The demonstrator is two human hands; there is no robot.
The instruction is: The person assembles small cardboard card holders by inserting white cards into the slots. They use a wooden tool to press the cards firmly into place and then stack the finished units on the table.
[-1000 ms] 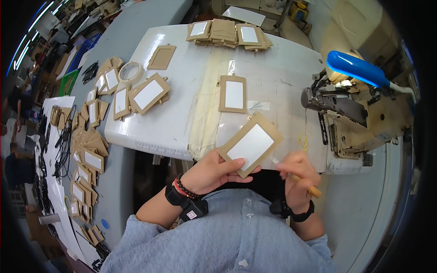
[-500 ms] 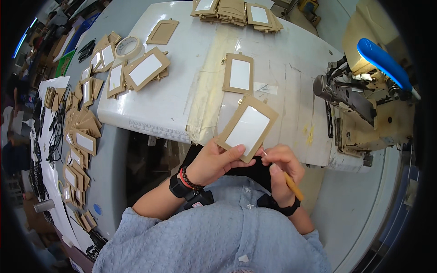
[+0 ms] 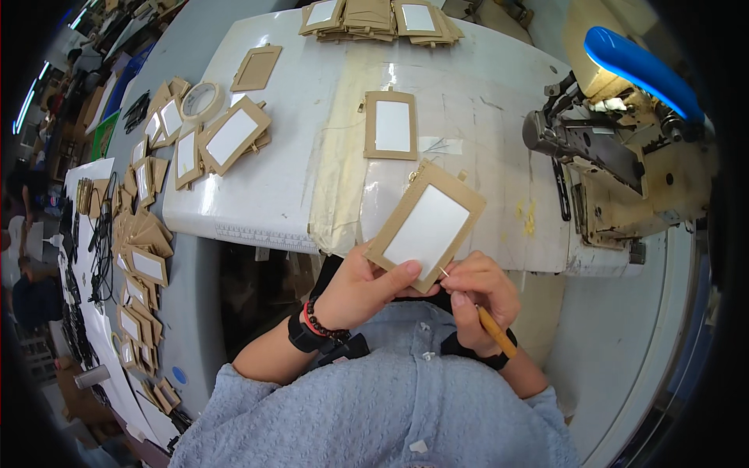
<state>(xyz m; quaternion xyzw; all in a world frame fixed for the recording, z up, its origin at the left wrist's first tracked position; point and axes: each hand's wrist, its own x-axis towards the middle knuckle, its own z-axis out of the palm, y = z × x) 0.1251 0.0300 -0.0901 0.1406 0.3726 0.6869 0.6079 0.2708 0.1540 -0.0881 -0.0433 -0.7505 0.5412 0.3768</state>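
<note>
My left hand (image 3: 360,288) grips a tan card holder (image 3: 427,222) with a white window, thumb on its front at the lower corner. The holder is tilted, and small metal fittings show at its top edge. In my right hand (image 3: 482,292) is an awl (image 3: 495,331) with a wooden handle and a thin metal shaft. Its tip is at the holder's lower right edge; whether it goes into the edge I cannot tell. Another card holder (image 3: 392,125) lies flat on the table just beyond.
A sewing machine (image 3: 593,152) with a blue piece stands at the right. Stacked card holders (image 3: 370,19) sit at the table's far edge. At the left lie a tape roll (image 3: 200,101), more card holders (image 3: 232,136) and several piles (image 3: 144,234) on a grey side table.
The view has shifted a little, so the table's things appear further left. My hands and the holder stay together, and the awl's tip remains beside its lower right edge.
</note>
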